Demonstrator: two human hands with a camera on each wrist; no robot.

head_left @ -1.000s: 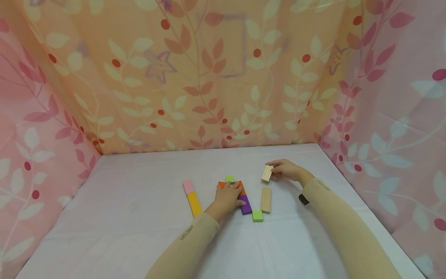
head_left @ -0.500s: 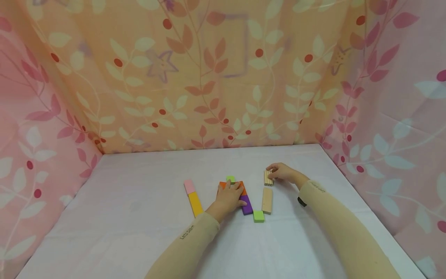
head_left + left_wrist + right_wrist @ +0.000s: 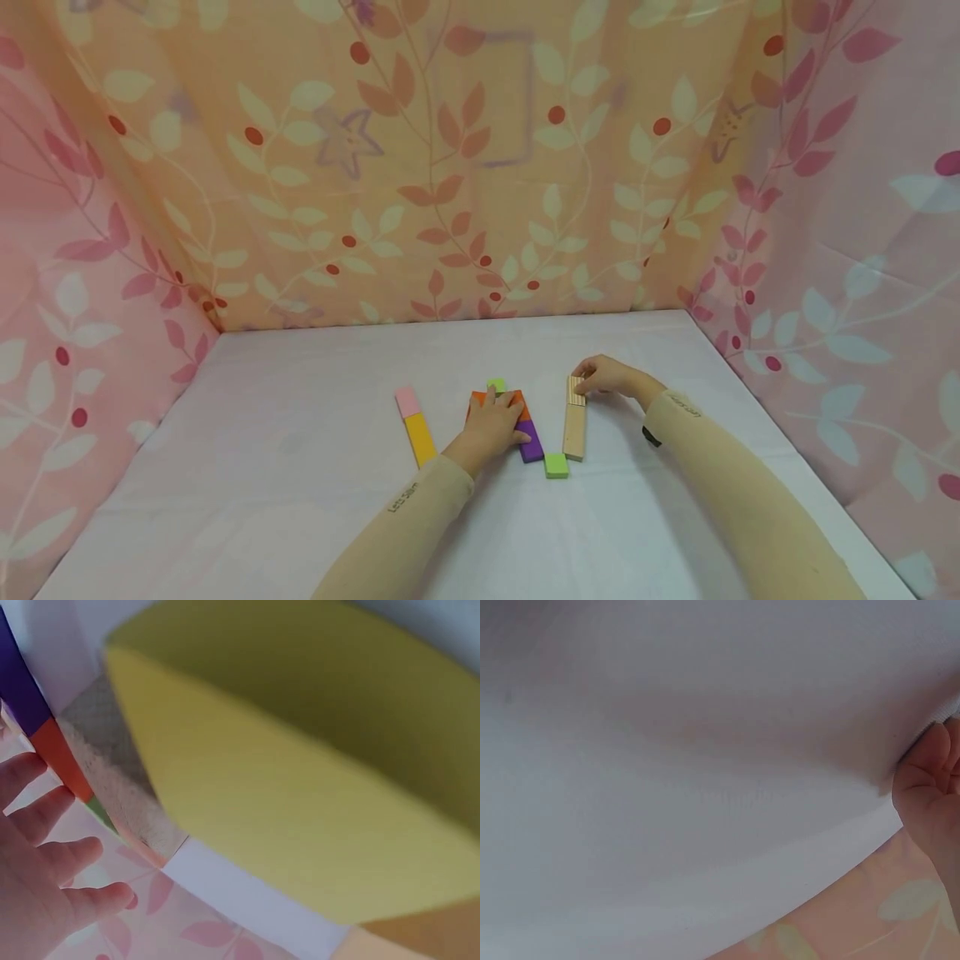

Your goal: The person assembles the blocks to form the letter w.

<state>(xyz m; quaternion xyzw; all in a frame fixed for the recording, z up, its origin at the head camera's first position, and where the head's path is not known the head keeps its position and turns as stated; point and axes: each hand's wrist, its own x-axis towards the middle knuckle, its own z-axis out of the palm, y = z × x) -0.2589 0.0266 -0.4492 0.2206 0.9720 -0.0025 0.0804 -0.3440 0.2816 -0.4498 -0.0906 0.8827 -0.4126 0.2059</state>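
My right hand (image 3: 611, 377) pinches a striped wooden block (image 3: 575, 391) on the table. Its near end meets a plain wooden block (image 3: 575, 432), so the two form one line. In the right wrist view only part of the right hand (image 3: 930, 791) shows, at the right edge. My left hand (image 3: 491, 425) rests with spread fingers over a group of blocks. Around it show a purple block (image 3: 532, 442), an orange block (image 3: 521, 402) and a light green block (image 3: 497, 385); others are partly hidden. The left wrist view shows the left hand (image 3: 45, 855) beside purple and orange blocks.
A second light green block (image 3: 557, 466) lies by the near end of the plain wooden one. To the left, a pink block (image 3: 407, 401) and a yellow block (image 3: 421, 440) lie end to end. Patterned curtains (image 3: 450, 167) surround the white table (image 3: 285, 467).
My right hand has lowered the striped wooden block to the table and drawn it toward me, against the plain wooden block. My left hand has stayed in place.
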